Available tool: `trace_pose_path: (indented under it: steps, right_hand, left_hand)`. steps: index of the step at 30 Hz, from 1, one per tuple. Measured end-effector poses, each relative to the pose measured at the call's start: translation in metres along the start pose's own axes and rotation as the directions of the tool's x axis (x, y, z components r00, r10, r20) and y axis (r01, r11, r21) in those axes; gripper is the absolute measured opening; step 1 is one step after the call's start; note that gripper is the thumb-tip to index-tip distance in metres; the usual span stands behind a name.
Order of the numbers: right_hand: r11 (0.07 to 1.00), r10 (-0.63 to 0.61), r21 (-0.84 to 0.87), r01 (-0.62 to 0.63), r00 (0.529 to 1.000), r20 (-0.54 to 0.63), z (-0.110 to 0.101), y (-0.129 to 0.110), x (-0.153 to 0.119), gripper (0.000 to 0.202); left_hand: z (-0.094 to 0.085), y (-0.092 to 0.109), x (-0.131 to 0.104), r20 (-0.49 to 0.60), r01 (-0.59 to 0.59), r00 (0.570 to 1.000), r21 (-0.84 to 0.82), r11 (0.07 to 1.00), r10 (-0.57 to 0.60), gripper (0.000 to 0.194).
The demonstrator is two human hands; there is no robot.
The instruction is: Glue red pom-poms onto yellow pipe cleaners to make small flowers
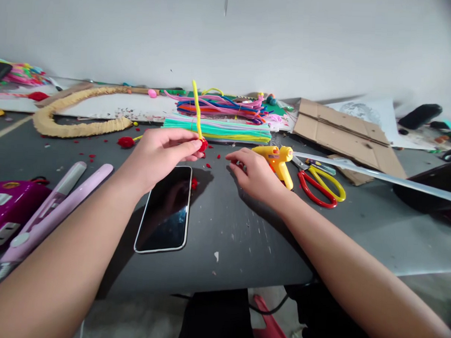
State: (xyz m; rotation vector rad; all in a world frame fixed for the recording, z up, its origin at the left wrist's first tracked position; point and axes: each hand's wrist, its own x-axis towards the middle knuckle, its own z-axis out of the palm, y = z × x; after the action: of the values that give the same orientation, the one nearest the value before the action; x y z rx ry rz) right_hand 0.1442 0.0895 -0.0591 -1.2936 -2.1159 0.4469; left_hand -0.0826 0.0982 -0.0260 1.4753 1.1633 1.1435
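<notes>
My left hand [170, 151] is closed round the base of a yellow pipe cleaner [197, 105], which stands upright with a red fuzzy piece [203, 145] at its lower end. To the right, my right hand [250, 170] rests low over the table with its fingers curled; whether anything small is between them is hidden. Just beyond it lies a yellow glue gun [281, 164]. A phone [166, 211] with a dark screen lies below my left hand, and a red fuzzy bit [194, 183] is by its right edge. Small red scraps are scattered between my hands.
Bundled pipe cleaners [220, 129] lie at the back. Scissors [322, 185] and cardboard [346, 132] are at right. At left are a pink hair straightener [59, 206], a purple power strip [12, 209], a red bud [125, 142] and a curved tan wrapped form [48, 121].
</notes>
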Motion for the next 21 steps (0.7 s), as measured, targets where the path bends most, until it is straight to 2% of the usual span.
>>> trace_pose_path:
  steps: [8, 16, 21]
  right_hand:
    - [0.962, 0.07, -0.271, -0.022, 0.983, 0.168, 0.007, -0.014, 0.016, 0.043]
    - [0.925, -0.006, -0.37, 0.081, 0.98, 0.2, 0.02, 0.003, 0.049, 0.024]
    - [0.904, -0.043, -0.414, 0.109, 0.985, 0.165, 0.022, -0.004, 0.042, 0.021]
  left_hand:
    - [0.001, 0.005, -0.003, 0.026, -0.013, 1.0, 0.013, 1.0, 0.013, 0.03]
    - [0.0, 0.007, -0.003, 0.045, -0.014, 0.999, 0.033, 0.999, 0.012, 0.031]
    - [-0.002, 0.006, -0.002, 0.074, -0.025, 0.997, 0.033, 0.999, 0.023, 0.031]
